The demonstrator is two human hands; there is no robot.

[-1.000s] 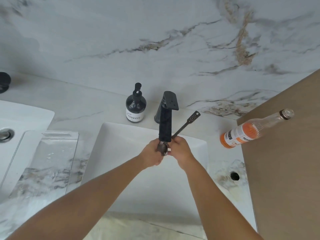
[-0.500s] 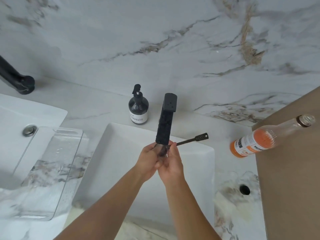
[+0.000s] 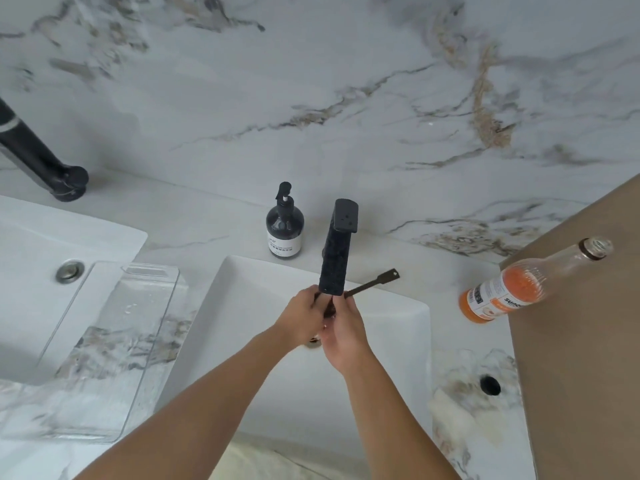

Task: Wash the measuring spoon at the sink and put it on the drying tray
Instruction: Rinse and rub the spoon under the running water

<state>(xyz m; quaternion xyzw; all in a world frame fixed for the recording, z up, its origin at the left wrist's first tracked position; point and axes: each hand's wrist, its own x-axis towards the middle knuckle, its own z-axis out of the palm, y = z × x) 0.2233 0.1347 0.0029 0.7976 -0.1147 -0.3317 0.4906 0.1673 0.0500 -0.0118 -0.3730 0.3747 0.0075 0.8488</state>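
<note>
Seen from above, two bare forearms reach up from the bottom edge over a white rectangular sink (image 3: pixel 398 341) set in a white marble counter (image 3: pixel 207 220) with grey and tan veins; the hands meet directly under the spout end of a black faucet (image 3: pixel 336 251) that stands at the back rim of the sink; the left hand (image 3: pixel 301 318) is curled, its fingers closed around the bowl end of the measuring spoon (image 3: pixel 375 283), which is mostly hidden between the two hands; the right hand (image 3: pixel 346 327) presses against the left, its fingers pinching the spoon's handle where it comes out of the grip; the thin dark handle sticks out to the right and slightly upward over the sink's back rim, ending in a small flat tab; running water cannot be made out; a dark pump bottle (image 3: pixel 284 230) with a white label stands on the counter just left of the faucet; left of the sink a clear drying tray (image 3: pixel 114 351) lies on the counter, its far edge overlapping a second white basin (image 3: pixel 41 258), which has a metal drain and another black faucet (image 3: pixel 38 161) behind it; at the right, a glass bottle (image 3: pixel 530 282) partly filled with orange liquid stands beside a brown panel (image 3: pixel 588 341).
</note>
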